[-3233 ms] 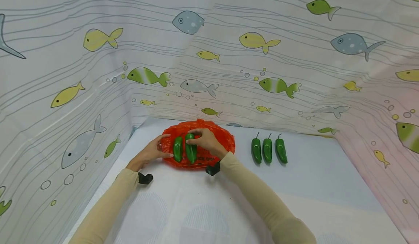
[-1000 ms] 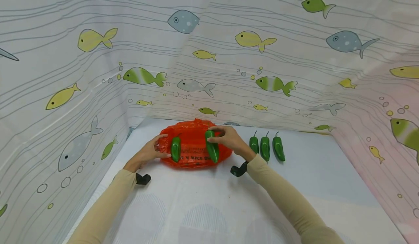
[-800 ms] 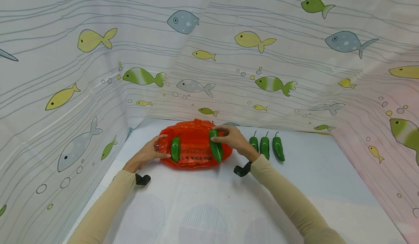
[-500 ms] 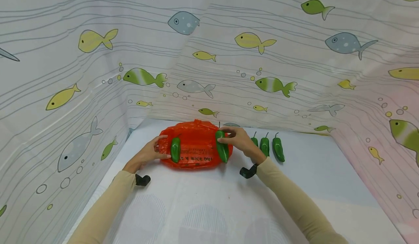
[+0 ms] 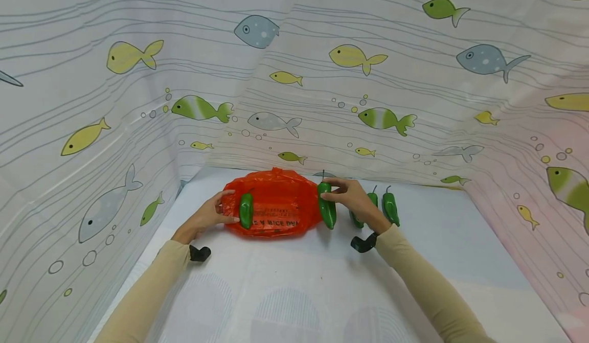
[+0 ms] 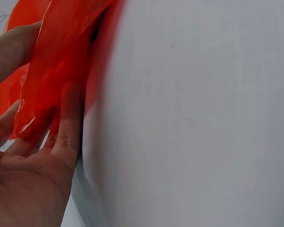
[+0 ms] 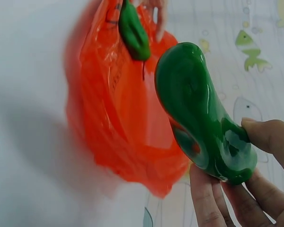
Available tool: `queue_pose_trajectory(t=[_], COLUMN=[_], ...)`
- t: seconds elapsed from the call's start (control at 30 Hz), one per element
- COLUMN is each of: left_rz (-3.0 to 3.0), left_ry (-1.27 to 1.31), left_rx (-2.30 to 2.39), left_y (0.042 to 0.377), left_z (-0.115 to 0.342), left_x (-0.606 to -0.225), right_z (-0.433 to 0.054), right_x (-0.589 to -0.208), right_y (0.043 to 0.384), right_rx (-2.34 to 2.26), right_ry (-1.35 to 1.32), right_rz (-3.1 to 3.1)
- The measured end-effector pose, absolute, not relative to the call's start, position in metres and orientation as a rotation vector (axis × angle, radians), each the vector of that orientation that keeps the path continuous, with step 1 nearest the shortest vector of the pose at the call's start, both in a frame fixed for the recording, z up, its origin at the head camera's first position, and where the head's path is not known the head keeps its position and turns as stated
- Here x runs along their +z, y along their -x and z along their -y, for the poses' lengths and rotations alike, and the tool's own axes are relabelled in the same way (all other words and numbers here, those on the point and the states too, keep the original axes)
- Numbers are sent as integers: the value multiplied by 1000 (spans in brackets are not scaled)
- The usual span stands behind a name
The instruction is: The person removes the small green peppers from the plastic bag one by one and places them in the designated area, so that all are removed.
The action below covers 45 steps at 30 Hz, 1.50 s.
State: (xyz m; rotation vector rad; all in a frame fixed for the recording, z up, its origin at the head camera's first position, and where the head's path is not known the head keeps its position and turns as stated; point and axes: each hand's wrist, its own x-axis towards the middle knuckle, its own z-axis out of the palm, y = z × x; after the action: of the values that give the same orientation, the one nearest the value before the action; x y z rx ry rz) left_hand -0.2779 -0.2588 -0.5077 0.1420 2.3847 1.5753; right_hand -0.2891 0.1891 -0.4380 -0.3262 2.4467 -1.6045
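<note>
My right hand [image 5: 349, 197] pinches a glossy green chili pepper [image 5: 327, 212] between thumb and fingers, just off the right edge of a red plastic bag [image 5: 276, 200]. The right wrist view shows this pepper [image 7: 194, 94] up close, its stem end turned away. A second green pepper [image 5: 246, 211] lies in the left part of the bag. At the bag's left rim is my left hand [image 5: 211, 212], the thumb on the inner side and spread fingers behind the plastic. The left wrist view has the red film [image 6: 61, 61] lying between thumb and fingers.
To the right stand three more green peppers in a row: one [image 5: 356, 221] and another [image 5: 374, 200] partly behind my right hand, the last [image 5: 390, 207] farther right. A fish-print curtain [image 5: 313, 113] rises behind and beside the white table [image 5: 294, 281].
My right hand has lifted its pepper out of the middle of the bag and carried it rightward past the bag's edge. My left hand stays at the left rim.
</note>
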Motion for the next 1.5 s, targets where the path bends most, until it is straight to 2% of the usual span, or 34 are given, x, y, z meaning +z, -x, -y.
queue_pose_trajectory(t=[0.4, 0.77, 1.2, 1.5], left_rz=[-2384, -2363, -2374, -2370], left_ry=[-152, -141, -151, -144], left_rx=[1571, 1593, 1582, 1586], left_y=[277, 277, 279, 280], left_z=[259, 260, 260, 261], left_x=[-505, -507, -508, -509], right_z=[-226, -256, -294, -319], right_x=[-437, -435, -442, -440], right_y=[287, 279, 280, 276], right_rx=[-1664, -1654, -1663, -1694], right_ry=[318, 153, 161, 63], right_rz=[-2473, -2483, -2547, -2554])
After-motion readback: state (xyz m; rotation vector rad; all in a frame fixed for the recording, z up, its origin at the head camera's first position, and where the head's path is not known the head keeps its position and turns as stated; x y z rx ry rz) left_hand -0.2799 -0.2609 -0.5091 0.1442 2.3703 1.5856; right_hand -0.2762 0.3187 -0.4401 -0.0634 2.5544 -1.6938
